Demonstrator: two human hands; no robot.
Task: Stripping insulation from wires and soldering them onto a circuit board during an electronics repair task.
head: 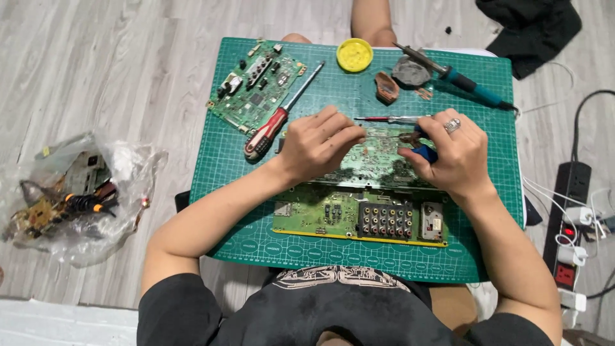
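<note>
Left hand [317, 146]: yours, fingers curled, pressing the large circuit board [359, 198].
Right hand [451, 154]: at 3 o'clock, gripping blue-handled pliers [423, 150].
Board: beneath both hands.

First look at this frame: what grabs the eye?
The green cutting mat fills the centre, with both hands over a large circuit board: left hand pressing on it, right hand gripping a blue-handled tool. A smaller circuit board and a red-handled screwdriver lie upper left, and a soldering iron upper right.
</note>
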